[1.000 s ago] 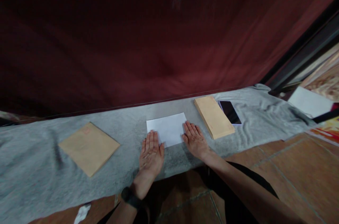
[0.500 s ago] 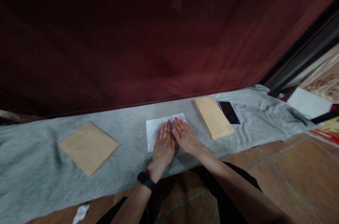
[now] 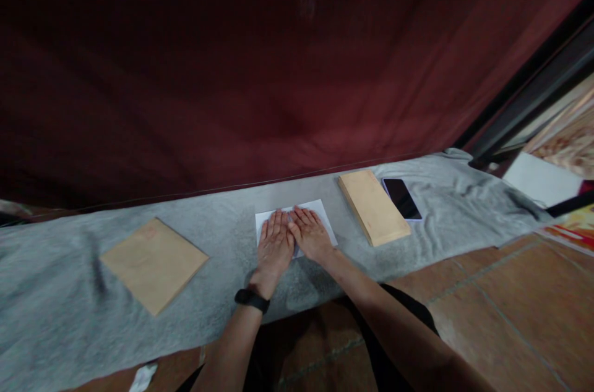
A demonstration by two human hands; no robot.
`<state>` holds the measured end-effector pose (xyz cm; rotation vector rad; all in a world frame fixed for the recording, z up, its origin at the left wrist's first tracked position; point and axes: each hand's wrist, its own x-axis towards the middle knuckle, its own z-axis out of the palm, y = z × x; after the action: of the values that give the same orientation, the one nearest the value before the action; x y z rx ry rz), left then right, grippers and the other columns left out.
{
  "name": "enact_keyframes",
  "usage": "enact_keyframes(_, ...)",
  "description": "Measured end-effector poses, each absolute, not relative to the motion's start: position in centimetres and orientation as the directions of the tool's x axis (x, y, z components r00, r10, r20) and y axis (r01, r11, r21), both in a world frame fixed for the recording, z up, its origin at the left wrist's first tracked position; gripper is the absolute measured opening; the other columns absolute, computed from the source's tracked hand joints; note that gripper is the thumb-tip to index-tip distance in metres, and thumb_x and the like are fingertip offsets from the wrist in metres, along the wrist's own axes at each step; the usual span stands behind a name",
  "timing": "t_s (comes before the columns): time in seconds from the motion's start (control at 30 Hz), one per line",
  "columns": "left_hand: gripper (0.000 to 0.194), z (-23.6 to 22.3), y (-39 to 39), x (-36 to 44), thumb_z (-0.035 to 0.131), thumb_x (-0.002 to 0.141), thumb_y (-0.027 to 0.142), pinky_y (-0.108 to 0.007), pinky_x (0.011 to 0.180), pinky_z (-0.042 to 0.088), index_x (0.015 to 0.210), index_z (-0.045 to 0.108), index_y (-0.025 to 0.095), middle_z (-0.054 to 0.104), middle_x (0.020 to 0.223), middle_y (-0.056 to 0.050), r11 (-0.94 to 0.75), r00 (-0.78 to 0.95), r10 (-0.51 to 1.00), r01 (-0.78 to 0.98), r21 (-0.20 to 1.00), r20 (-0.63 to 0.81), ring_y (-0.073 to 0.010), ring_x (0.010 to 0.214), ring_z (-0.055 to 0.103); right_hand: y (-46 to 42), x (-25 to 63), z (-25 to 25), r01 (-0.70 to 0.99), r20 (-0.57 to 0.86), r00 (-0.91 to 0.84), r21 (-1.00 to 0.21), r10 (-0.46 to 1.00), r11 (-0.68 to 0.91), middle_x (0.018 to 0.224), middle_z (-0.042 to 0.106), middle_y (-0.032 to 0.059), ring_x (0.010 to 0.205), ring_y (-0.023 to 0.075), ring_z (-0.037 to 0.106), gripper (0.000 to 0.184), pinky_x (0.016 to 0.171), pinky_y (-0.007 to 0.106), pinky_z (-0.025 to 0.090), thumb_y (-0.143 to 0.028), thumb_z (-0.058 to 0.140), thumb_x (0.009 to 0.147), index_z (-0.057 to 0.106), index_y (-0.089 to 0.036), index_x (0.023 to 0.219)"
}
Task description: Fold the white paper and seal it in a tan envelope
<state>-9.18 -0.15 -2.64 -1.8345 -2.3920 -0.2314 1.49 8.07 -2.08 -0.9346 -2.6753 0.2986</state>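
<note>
A white sheet of paper (image 3: 321, 216) lies on the grey cloth (image 3: 223, 228) in the middle. My left hand (image 3: 275, 247) rests flat on it, fingers stretched out and together, a black band on the wrist. My right hand (image 3: 310, 234) lies flat beside it on the same sheet, fingers extended, the two hands touching side by side. Most of the sheet is hidden under my hands.
A brown envelope (image 3: 153, 263) lies on the cloth to the left. To the right sit a stack of brown envelopes (image 3: 374, 206) and a dark phone (image 3: 401, 198). A dark red curtain (image 3: 260, 70) hangs behind. White paper (image 3: 541, 178) lies at far right; tiled floor below.
Both hands slid from the sheet's near corners up onto its middle and came together, and the sheet now shows shorter, with less white visible.
</note>
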Motion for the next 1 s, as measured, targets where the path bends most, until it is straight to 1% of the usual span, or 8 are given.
enact_keyframes(0.17,0.056,-2.4,0.3,-10.0,0.024,0.095,0.021,-0.043,0.121,0.020,0.147,0.040,0.006,0.040,0.154,-0.015,0.320,-0.326,0.925,0.945,0.060,0.196,-0.0231,0.147,0.028,8.4,1.4,-2.8,0.614,0.226,-0.712,-0.259,0.665,0.746,0.154,0.039,0.0084,0.143,0.0262,0.035,0.051,0.117,0.046,0.025,-0.041,0.029,0.104,0.045,-0.016,0.146)
enact_keyframes(0.27,0.057,-2.6,0.4,-10.3,0.027,0.095,0.021,-0.043,0.120,0.022,0.148,0.038,0.005,0.039,0.154,-0.015,0.367,-0.377,0.905,0.926,0.084,0.199,-0.0236,0.146,0.029,8.6,1.4,-3.1,0.658,0.240,-0.668,-0.251,0.704,0.710,0.155,0.038,0.0088,0.142,0.0283,0.036,0.053,0.117,0.047,0.025,-0.042,0.031,0.104,0.043,-0.016,0.148)
enact_keyframes(0.37,0.057,-2.9,0.3,-10.5,0.029,0.094,0.023,-0.044,0.120,0.023,0.147,0.038,0.004,0.038,0.155,-0.017,0.413,-0.426,0.878,0.905,0.104,0.221,-0.0247,0.146,0.029,8.9,1.5,-3.3,0.694,0.230,-0.640,-0.237,0.733,0.680,0.155,0.036,0.0103,0.143,0.0278,0.034,0.056,0.117,0.046,0.025,-0.043,0.029,0.104,0.038,-0.013,0.150)
enact_keyframes(0.47,0.058,-3.2,0.1,-10.8,0.030,0.094,0.025,-0.045,0.119,0.024,0.147,0.038,0.001,0.037,0.154,-0.019,0.432,-0.442,0.863,0.897,0.097,0.244,-0.0266,0.146,0.030,9.3,1.9,-3.4,0.728,0.207,-0.615,-0.222,0.761,0.649,0.156,0.034,0.0133,0.144,0.0278,0.033,0.059,0.118,0.045,0.024,-0.044,0.029,0.103,0.035,-0.009,0.151)
enact_keyframes(0.6,0.060,-3.2,-0.5,-11.1,0.030,0.093,0.026,-0.047,0.119,0.025,0.147,0.037,0.002,0.041,0.152,-0.020,0.468,-0.477,0.839,0.878,0.099,0.263,-0.0267,0.145,0.033,9.8,2.8,-3.6,0.754,0.229,-0.579,-0.217,0.783,0.620,0.155,0.035,0.0160,0.143,0.0290,0.034,0.061,0.117,0.046,0.024,-0.044,0.029,0.103,0.036,-0.007,0.150)
enact_keyframes(0.73,0.061,-3.0,-1.0,-11.6,0.030,0.092,0.026,-0.047,0.118,0.025,0.146,0.039,0.000,0.042,0.151,-0.021,0.498,-0.510,0.820,0.859,0.113,0.262,-0.0286,0.143,0.035,10.1,3.8,-3.6,0.768,0.242,-0.558,-0.210,0.793,0.605,0.154,0.036,0.0170,0.142,0.0293,0.036,0.061,0.117,0.046,0.025,-0.044,0.029,0.103,0.038,-0.005,0.149)
enact_keyframes(0.9,0.060,-2.9,-1.7,-12.3,0.031,0.091,0.025,-0.051,0.118,0.024,0.147,0.039,0.003,0.044,0.149,-0.020,0.508,-0.531,0.809,0.847,0.154,0.254,-0.0285,0.142,0.037,10.3,4.9,-3.6,0.776,0.251,-0.554,-0.190,0.794,0.602,0.153,0.036,0.0188,0.141,0.0306,0.037,0.060,0.116,0.048,0.026,-0.043,0.030,0.103,0.037,-0.004,0.149)
enact_keyframes(1.0,0.060,-2.4,-2.1,-12.3,0.030,0.091,0.025,-0.054,0.118,0.023,0.143,0.042,-0.003,0.044,0.148,-0.025,0.536,-0.556,0.788,0.831,0.151,0.264,-0.0314,0.142,0.037,10.4,5.5,-3.5,0.780,0.253,-0.547,-0.191,0.798,0.596,0.153,0.037,0.0191,0.141,0.0317,0.037,0.060,0.116,0.048,0.026,-0.042,0.031,0.103,0.039,-0.003,0.148)
